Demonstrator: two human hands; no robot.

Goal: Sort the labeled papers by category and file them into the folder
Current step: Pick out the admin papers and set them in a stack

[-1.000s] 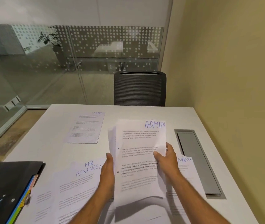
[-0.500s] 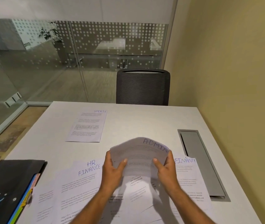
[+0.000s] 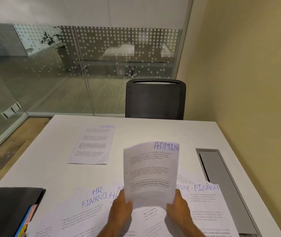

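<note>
Both hands grasp ADMIN sheet [image 3: 150, 173] by bottom corners: left hand [image 3: 121, 208] pinches left corner, right hand [image 3: 179, 207] right corner. Sheet raised, curved, above loose papers [image 3: 91, 207] fanned on near table [image 3: 64, 175], marked HR, FINANCE. SPORTS sheet [image 3: 92, 144] flat, far left, well apart. Black folder [image 3: 7, 207] at near left edge. Chair [image 3: 155, 100] beyond table.
</note>
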